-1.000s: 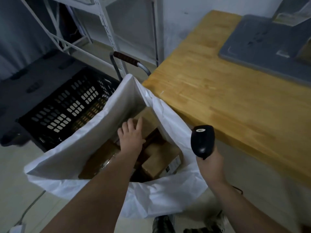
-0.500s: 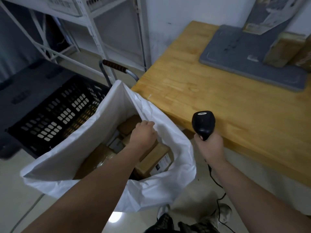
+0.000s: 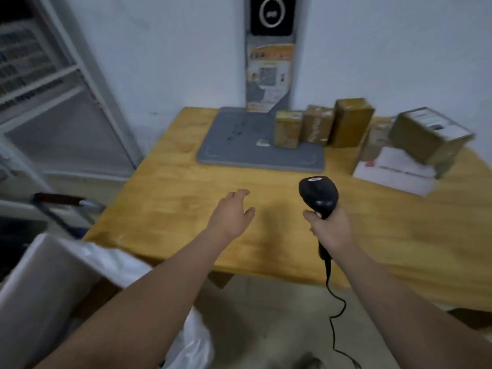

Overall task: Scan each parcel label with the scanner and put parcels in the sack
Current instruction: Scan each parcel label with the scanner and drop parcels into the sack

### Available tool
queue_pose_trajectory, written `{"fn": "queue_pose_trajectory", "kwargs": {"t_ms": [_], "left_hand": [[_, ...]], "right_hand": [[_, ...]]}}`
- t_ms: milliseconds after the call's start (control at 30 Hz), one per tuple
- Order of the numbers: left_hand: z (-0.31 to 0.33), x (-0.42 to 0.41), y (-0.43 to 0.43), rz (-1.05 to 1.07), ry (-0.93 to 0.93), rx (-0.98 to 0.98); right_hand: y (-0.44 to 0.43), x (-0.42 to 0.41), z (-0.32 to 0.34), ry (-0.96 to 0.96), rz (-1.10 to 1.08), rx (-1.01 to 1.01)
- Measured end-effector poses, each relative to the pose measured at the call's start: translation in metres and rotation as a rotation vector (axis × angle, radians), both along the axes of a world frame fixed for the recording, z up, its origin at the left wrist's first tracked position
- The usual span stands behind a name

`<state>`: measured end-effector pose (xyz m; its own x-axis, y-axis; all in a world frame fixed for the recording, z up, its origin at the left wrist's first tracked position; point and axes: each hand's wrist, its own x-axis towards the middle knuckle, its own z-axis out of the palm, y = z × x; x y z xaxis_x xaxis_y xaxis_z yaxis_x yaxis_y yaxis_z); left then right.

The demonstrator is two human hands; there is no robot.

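My right hand (image 3: 328,227) grips a black corded scanner (image 3: 319,196) upright above the wooden table (image 3: 173,209). My left hand (image 3: 231,213) hovers over the table with relaxed fingers and holds nothing. Three brown parcels (image 3: 323,125) stand in a row at the back of the table. A larger brown parcel (image 3: 428,137) with a white label lies tilted at the far right, on a white flat parcel (image 3: 394,171). The white sack (image 3: 50,283) shows at the lower left; my left arm hides part of its rim.
A grey mat (image 3: 239,147) with a tall stand (image 3: 270,54) sits at the back of the table against the wall. A metal shelf rack (image 3: 53,97) stands at the left. A trolley handle (image 3: 61,199) shows beside the table's left edge.
My left hand came out of the sack and moved up over the table, empty. The view swung up from the sack to the table. The scanner stayed in my right hand.
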<state>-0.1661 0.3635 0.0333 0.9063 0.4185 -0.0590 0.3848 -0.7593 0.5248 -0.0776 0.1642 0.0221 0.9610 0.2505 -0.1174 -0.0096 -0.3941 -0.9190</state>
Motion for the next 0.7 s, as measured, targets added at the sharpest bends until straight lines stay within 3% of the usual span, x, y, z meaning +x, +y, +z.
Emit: {"fn": "queue_pose_trajectory", "kwargs": {"t_ms": [333,600,700], "left_hand": [[0.021,0.171,-0.123,-0.068,-0.056,-0.199],[0.031,0.283,-0.162,-0.108,-0.007,-0.377],[0.039,0.322,-0.178,-0.115,-0.002,-0.500]], "right_hand": [[-0.124,0.147,0.056,-0.164,-0.142,0.049],[-0.169,0.273,0.085,-0.329,-0.203,-0.100],[-0.187,0.310,0.090,-0.299,-0.220,-0.132]]}}
